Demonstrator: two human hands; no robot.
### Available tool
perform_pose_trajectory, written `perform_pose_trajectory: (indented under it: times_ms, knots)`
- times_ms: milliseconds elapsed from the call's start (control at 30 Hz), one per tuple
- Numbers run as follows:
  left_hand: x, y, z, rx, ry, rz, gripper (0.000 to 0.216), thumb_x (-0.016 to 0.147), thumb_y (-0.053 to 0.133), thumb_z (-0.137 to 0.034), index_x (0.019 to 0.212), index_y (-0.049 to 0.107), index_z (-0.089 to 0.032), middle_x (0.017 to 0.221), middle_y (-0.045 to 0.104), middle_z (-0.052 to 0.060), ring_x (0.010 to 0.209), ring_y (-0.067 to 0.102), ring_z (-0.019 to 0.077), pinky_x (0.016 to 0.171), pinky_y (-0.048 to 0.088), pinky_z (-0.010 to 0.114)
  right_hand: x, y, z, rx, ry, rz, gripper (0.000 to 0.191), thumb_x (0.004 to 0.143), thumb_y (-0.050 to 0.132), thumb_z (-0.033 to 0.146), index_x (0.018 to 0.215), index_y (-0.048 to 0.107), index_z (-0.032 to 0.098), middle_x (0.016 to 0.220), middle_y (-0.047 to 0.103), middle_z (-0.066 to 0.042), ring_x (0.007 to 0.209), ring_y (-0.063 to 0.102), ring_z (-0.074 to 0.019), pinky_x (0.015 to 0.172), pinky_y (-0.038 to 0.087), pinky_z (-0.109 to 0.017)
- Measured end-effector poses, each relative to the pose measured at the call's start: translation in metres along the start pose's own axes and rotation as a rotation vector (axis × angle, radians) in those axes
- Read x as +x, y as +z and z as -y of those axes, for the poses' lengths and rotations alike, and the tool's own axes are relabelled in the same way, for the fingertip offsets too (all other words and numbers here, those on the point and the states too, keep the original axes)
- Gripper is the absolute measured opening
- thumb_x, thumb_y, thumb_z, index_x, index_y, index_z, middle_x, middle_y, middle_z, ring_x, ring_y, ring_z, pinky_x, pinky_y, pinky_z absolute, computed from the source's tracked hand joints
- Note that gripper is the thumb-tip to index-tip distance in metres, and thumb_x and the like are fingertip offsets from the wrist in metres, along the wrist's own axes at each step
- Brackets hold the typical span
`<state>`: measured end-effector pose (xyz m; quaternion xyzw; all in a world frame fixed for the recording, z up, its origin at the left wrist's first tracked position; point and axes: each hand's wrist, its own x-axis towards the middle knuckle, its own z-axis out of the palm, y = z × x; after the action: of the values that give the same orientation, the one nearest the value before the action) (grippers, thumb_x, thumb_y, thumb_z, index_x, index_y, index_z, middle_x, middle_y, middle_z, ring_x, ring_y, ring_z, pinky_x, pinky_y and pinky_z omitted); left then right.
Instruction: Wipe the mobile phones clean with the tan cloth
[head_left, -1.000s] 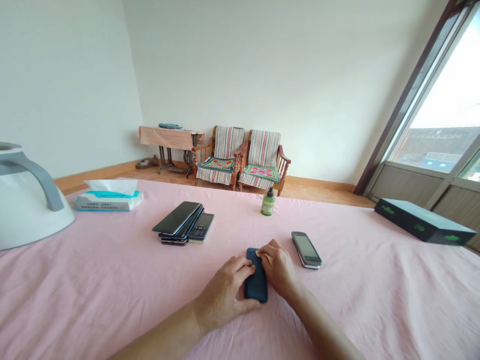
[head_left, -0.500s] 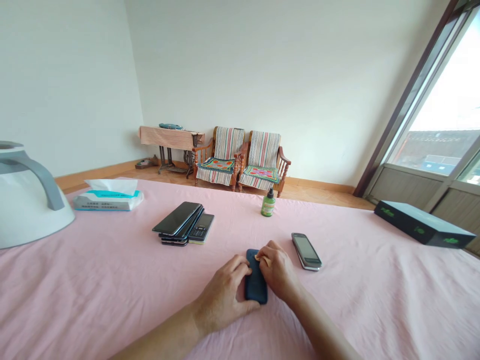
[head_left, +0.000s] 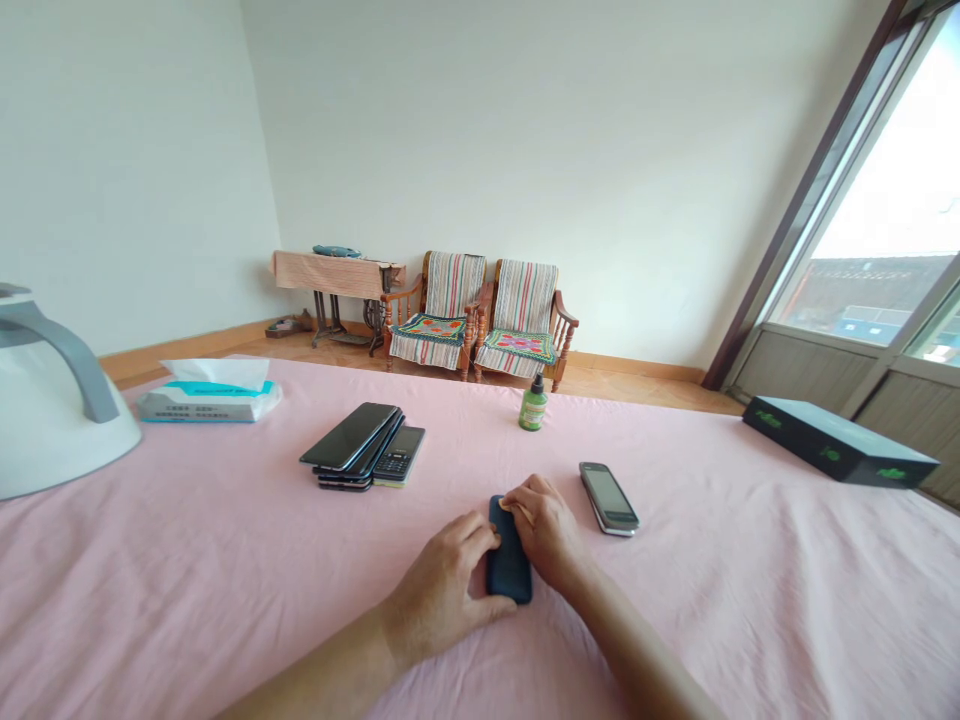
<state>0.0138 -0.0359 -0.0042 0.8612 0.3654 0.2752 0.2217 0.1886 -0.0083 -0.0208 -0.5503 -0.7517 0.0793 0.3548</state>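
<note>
A dark blue phone (head_left: 509, 565) lies on the pink tablecloth with its plain side up. My left hand (head_left: 442, 570) is closed along its left side, fingers at the upper left edge and thumb at the bottom end. My right hand (head_left: 544, 525) is pinched over the phone's upper end. Between its fingers shows a small pale yellowish pad (head_left: 505, 505), pressed against the phone; most of it is hidden. To the right of that hand, a grey phone with a screen (head_left: 609, 497) rests on top of another pale one.
Left of my hands sit a stack of phones (head_left: 351, 437) and a keypad phone (head_left: 400, 455). A green spray bottle (head_left: 532, 405) stands farther back. Around the table edges are a tissue pack (head_left: 208, 400), a white kettle (head_left: 60, 420) and a black box (head_left: 836, 440).
My right hand has slid the pale pad slightly up and left, toward the phone's top edge. My left hand keeps its hold. The whole view has shifted a little.
</note>
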Motion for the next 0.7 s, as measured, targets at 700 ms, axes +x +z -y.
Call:
perform_pose_trajectory:
  times_ms: [700]
  knots:
    - [-0.0001, 0.0017, 0.0001, 0.004, 0.012, -0.025, 0.045, 0.059, 0.084, -0.021, 0.098, 0.06, -0.02, 0.103, 0.059, 0.003, 0.097, 0.056, 0.0236, 0.085, 0.046, 0.033, 0.0014, 0.0037, 0.0069, 0.038, -0.017, 0.003, 0.024, 0.084, 0.047, 0.006, 0.081, 0.068, 0.018, 0.083, 0.059, -0.006, 0.084, 0.054, -0.0178, 0.075, 0.044, -0.026]
